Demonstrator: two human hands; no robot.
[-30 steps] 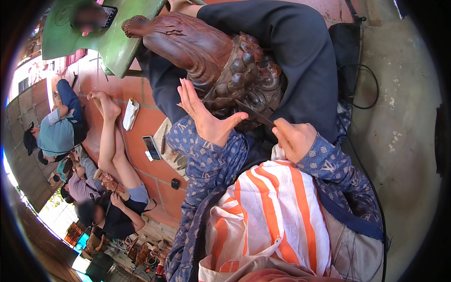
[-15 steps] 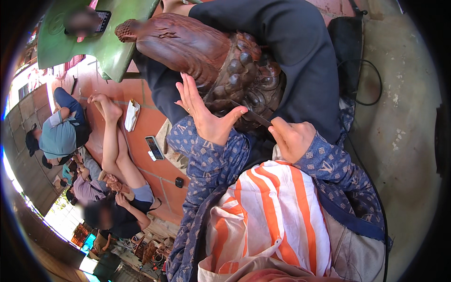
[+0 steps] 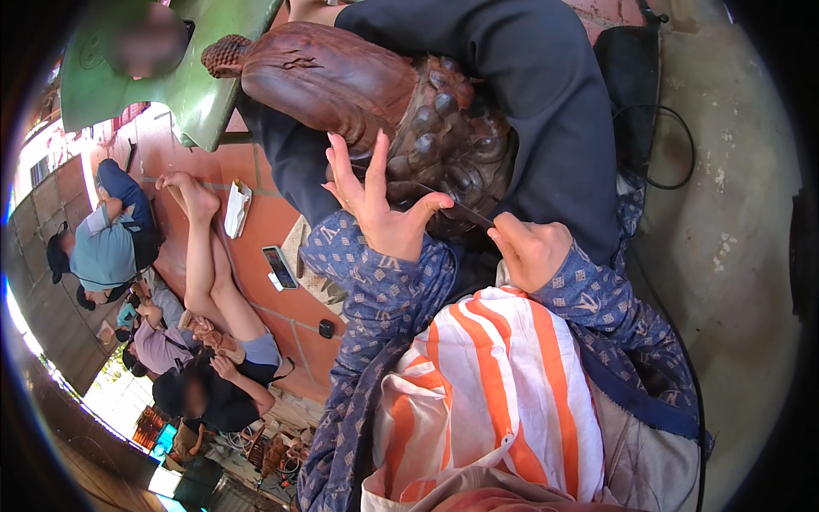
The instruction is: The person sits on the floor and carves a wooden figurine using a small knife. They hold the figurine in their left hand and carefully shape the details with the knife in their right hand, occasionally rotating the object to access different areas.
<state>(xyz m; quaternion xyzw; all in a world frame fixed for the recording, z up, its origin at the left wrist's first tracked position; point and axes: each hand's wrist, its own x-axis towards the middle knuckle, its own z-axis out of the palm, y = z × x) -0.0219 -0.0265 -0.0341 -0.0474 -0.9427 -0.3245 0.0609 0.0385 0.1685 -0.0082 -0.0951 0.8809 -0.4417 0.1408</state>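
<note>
A dark brown carved wooden statue [image 3: 328,81] lies across my lap. It has a knobbly head at the left and a base of rounded lumps at the right. My right hand [image 3: 533,250] is closed around the end of a thin, dark, flat blade-like tool [image 3: 467,215], which slants up and left over the statue's lower side. My left hand [image 3: 380,209] is held up with its fingers spread, palm towards the statue. Its thumb reaches across to the tool; whether they touch I cannot tell. The tool's far tip is hard to make out against the wood.
My dark-trousered leg [image 3: 554,102] rises beyond the statue. A green chair [image 3: 200,81] stands at the upper left. On the tiled floor lie a phone [image 3: 279,267] and a small black case [image 3: 326,328]. Several people sit at the left. A black cable [image 3: 687,136] loops at the right.
The fingers of my left hand have spread wider apart. The statue appears slightly further left in view. My right hand keeps its hold on the tool in nearly the same place.
</note>
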